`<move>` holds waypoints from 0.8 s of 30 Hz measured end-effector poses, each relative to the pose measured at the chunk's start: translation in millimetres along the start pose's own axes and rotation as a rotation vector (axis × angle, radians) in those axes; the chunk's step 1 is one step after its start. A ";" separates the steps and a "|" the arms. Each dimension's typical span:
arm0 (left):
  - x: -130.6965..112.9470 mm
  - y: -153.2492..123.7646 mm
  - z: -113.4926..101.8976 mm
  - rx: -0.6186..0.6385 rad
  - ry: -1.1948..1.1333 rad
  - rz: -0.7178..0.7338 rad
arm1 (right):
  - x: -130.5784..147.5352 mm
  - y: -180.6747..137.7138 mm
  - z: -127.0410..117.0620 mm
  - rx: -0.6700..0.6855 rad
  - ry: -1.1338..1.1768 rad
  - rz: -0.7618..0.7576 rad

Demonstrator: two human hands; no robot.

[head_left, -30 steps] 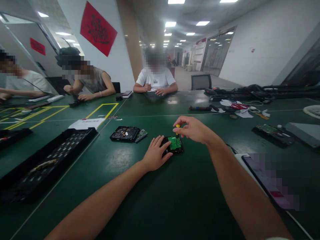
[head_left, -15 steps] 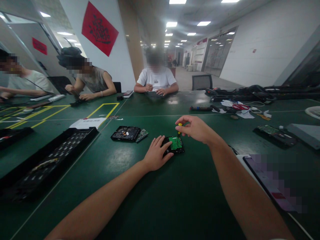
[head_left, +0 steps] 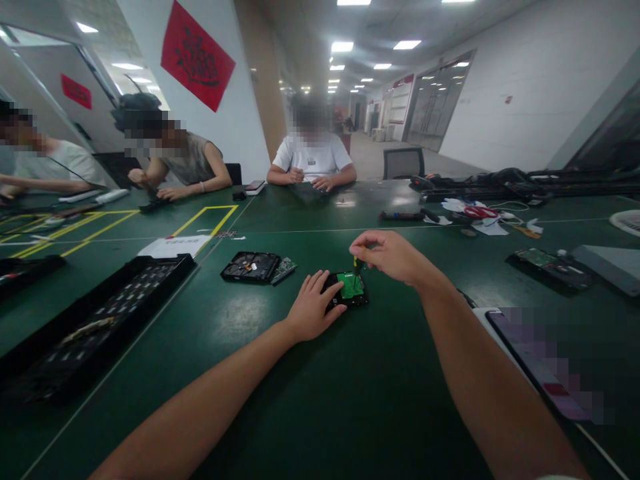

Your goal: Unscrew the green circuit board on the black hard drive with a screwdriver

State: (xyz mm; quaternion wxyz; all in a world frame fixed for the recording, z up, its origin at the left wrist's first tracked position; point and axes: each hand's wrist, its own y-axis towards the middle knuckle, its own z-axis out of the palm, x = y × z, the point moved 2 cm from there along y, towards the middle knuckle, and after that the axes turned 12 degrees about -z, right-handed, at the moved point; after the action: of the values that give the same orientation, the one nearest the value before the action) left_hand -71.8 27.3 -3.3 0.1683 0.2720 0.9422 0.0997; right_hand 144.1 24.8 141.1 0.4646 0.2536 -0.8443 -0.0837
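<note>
Grasping yellow-handled screwdriver (head_left: 357, 265) in right hand (head_left: 390, 256), fingers closed round handle; shaft points down at green circuit board (head_left: 347, 285) of black hard drive (head_left: 362, 300), exact tip contact too small to tell; left hand (head_left: 314, 309) lies spread on drive's left side, fingers unclenched; drive sits flat on green table (head_left: 320, 413); second hard drive (head_left: 243, 268) and loose circuit board (head_left: 285, 269) lie farther left.

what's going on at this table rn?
A person is working at a green table with both hands. The left hand lies spread on a black device with a green circuit board. The right hand grips a small screwdriver, held roughly upright, tip down at the board. Another black unit sits to the left, a small loose-looking board beside it.
</note>
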 end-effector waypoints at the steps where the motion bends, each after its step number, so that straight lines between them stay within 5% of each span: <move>1: 0.1 0.1 0.0 0.000 -0.001 0.001 | -2.0 0.0 0.2 -0.012 0.008 0.019; 24: 1.7 -0.5 1.0 -0.005 -0.041 -0.004 | 2.1 -0.2 -2.6 -0.060 -0.389 -0.084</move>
State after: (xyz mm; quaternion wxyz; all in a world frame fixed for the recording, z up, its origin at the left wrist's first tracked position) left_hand -73.1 27.9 -4.8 0.1884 0.2716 0.9389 0.0959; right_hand 145.4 23.9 144.1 0.2962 0.2536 -0.9040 -0.1755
